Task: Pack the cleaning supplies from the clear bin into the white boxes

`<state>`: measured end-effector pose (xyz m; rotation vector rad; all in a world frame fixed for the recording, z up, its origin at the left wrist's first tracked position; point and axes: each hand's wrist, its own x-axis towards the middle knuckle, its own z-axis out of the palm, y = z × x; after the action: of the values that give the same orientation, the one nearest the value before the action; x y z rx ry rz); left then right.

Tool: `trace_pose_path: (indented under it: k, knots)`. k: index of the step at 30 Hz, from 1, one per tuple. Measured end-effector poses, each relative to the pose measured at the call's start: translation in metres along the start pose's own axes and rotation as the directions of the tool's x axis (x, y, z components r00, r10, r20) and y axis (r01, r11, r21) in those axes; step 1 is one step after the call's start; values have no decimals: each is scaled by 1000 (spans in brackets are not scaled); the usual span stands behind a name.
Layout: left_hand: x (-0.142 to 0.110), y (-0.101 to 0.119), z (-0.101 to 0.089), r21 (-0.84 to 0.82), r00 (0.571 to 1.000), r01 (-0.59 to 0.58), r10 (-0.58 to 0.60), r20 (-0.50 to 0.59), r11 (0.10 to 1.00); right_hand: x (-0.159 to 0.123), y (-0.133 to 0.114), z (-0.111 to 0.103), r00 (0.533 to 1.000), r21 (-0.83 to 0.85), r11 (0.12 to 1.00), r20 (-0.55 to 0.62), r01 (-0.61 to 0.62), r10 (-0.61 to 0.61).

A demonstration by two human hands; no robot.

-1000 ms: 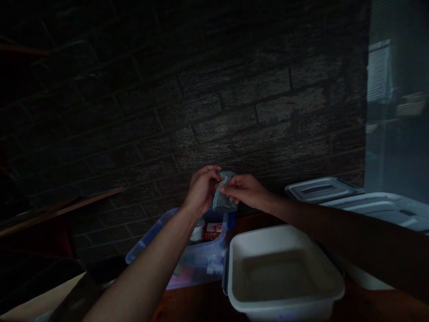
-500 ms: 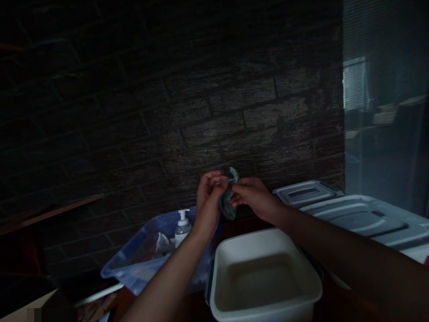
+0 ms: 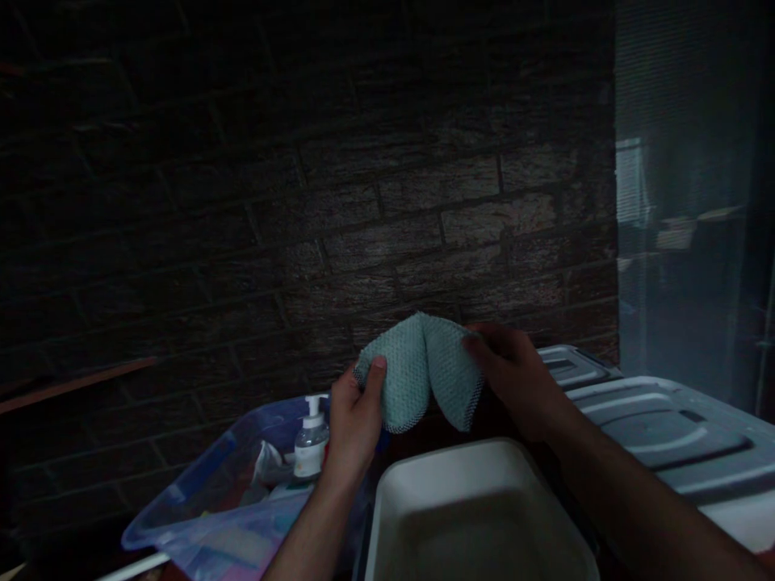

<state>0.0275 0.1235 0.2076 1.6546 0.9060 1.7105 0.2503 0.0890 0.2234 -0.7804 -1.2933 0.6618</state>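
A pale green textured cloth [image 3: 404,375] with a dark stitched edge is spread between my two hands, creased down its middle. My left hand [image 3: 356,411] grips its left side, thumb on the front face. The right side is pinched by my right hand [image 3: 514,367], whose fingers are partly in shadow. The cloth hangs in the air above the far rim of a white plastic tub [image 3: 448,476], apart from it. The tub's inside is dim, so I cannot tell what its bottom holds.
To the left, a translucent blue bin [image 3: 199,492] holds a pump bottle [image 3: 311,444] and a crumpled white packet [image 3: 266,468]. Grey storage box lids [image 3: 666,420] lie at the right. A dark brick wall [image 3: 424,202] rises behind, beside a glass panel [image 3: 690,282].
The cloth was bunched up between my fingers and is now opened out. My hands have moved apart, the right one to the right. The view has shifted slightly.
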Motion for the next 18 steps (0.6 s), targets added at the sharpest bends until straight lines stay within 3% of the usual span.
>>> trace_pose_path:
  k: [7, 13, 18]
  knots:
    - [-2, 6, -11, 84, 995, -13, 21, -102, 996, -6, 21, -19, 949, -358, 927, -236, 114, -209]
    - [8, 13, -32, 209, 993, -70, 89, -81, 976, 15, 36, -25, 949, -436, 887, -188, 149, -252]
    - [17, 9, -51, 61, 997, 50, -46, -69, 997, 20, 38, -25, 978, -475, 870, -81, 134, -194]
